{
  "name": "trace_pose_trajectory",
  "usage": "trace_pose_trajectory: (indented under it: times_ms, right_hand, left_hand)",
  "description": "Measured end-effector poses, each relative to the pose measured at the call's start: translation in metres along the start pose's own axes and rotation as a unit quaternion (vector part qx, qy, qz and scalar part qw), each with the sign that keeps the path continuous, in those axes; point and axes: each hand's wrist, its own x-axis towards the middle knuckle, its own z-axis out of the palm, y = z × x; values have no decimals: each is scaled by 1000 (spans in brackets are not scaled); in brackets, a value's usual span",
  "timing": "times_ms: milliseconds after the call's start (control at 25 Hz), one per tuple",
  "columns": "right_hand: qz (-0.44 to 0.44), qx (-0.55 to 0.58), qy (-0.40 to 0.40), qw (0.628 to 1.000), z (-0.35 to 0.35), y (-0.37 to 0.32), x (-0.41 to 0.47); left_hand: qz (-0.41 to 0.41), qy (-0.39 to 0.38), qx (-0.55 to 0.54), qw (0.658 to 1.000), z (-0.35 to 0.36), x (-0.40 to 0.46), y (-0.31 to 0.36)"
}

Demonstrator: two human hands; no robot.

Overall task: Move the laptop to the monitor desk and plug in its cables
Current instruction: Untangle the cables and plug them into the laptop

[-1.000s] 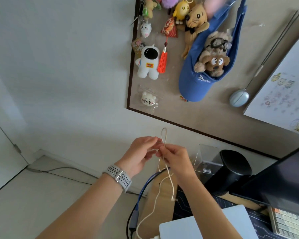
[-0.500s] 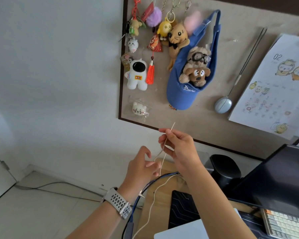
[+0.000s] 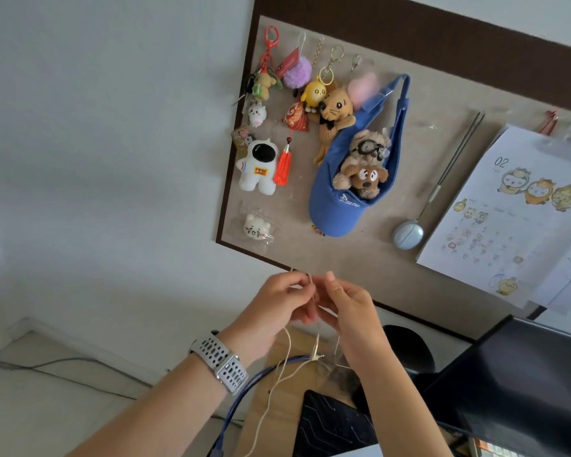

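Below the pinboard (image 3: 370, 258) — both hands pinch a thin cream cable (image 3: 279, 377).

Two hands, the left hand (image 3: 274, 303) and the right hand (image 3: 350, 311), share one thin white cable (image 3: 279, 374). One blue cable (image 3: 244, 390) runs below, beside one monitor (image 3: 521, 384). The wall holds one pinboard (image 3: 376, 258), one blue cap (image 3: 340, 206), one astronaut plush (image 3: 257, 166) and one calendar (image 3: 515, 219).

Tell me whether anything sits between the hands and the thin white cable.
Nothing does. The left hand and the right hand both already pinch the white cable in front of the wall; it hangs loose below them beside a blue cable. Its plug end hangs free.
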Motion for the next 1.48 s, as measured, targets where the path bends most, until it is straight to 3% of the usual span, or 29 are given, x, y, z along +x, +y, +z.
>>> trace_pose_trajectory:
  times_ms: [240, 440, 600, 760, 960, 1080, 1480]
  right_hand:
    - [-10, -124, -25, 992, -6, 1, -17]
    - [-20, -125, -28, 992, -8, -2, -32]
    - [-37, -86, -20, 995, -12, 1, -43]
    - [-23, -31, -8, 999, -25, 3, -63]
    - [70, 91, -17, 993, -43, 19, -91]
    - [131, 149, -30, 980, -46, 38, -109]
    - [238, 228, 3, 944, -43, 84, -133]
  left_hand:
    - [-38, 53, -237, 969, -7, 15, 38]
    - [-73, 64, -285, 954, -3, 5, 35]
    - [-69, 22, -172, 983, 5, -20, 18]
    - [30, 15, -28, 999, 26, -49, 9]
    - [71, -40, 124, 989, 52, -91, 0]
    - [77, -21, 205, 976, 61, -110, -20]
    - [28, 50, 220, 974, 60, -130, -72]
